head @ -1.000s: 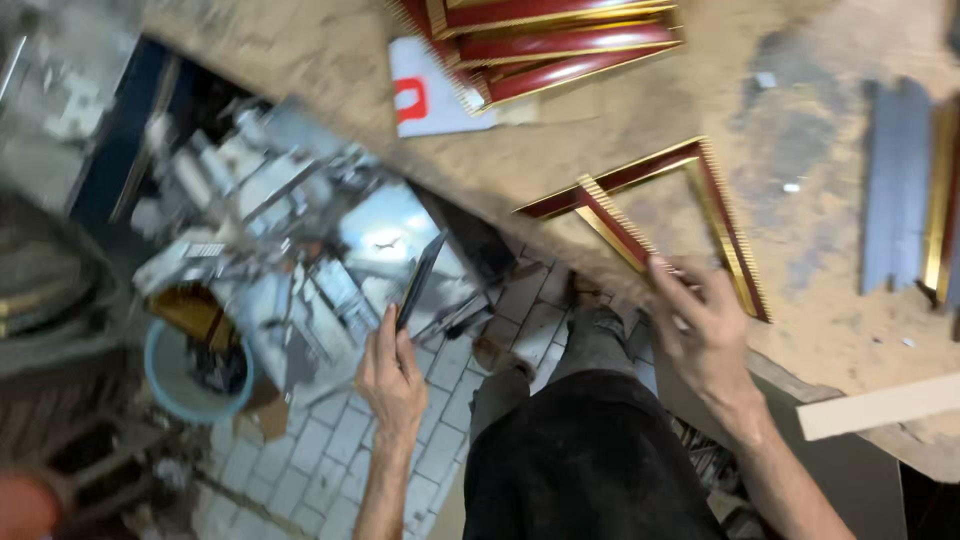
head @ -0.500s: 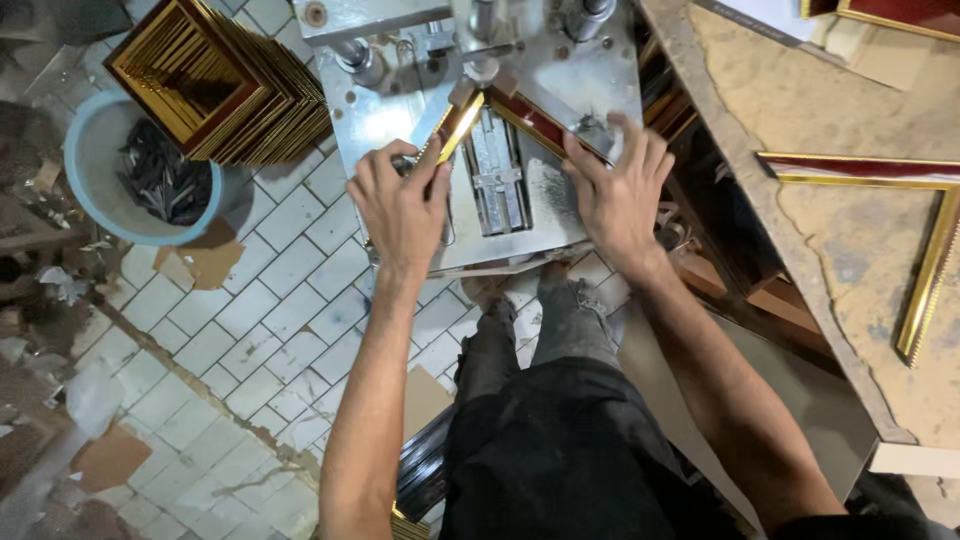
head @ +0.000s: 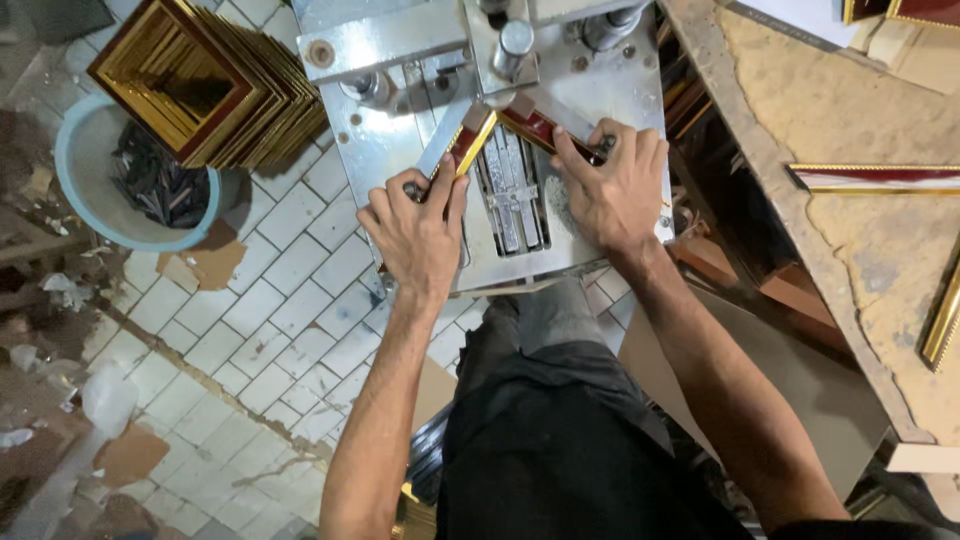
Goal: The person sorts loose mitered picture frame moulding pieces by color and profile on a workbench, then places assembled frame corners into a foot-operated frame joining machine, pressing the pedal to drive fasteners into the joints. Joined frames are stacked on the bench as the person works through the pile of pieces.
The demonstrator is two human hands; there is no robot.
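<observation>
Currently L hand [head: 418, 232] presses flat on left moulding [head: 462, 152], R hand [head: 612, 190] on right moulding [head: 545, 130]; fingers curled down, pinning, not gripping round. Both strips meet at a corner on machine bed [head: 400, 130]. I'd keep mitre faces tight, pressure even, fingertips off centre slot. Joint itself hidden under clamp head [head: 512, 45]; can't judge fit.

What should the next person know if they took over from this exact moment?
Left hand: pressing the left frame strip flat on the metal joining machine.
Right hand: pressing the right frame strip the same way.
The strips meet in a corner under the machine's clamp head.
Done: a stack of finished frames lies on the floor.
Left: more strips wait on the workbench.
</observation>
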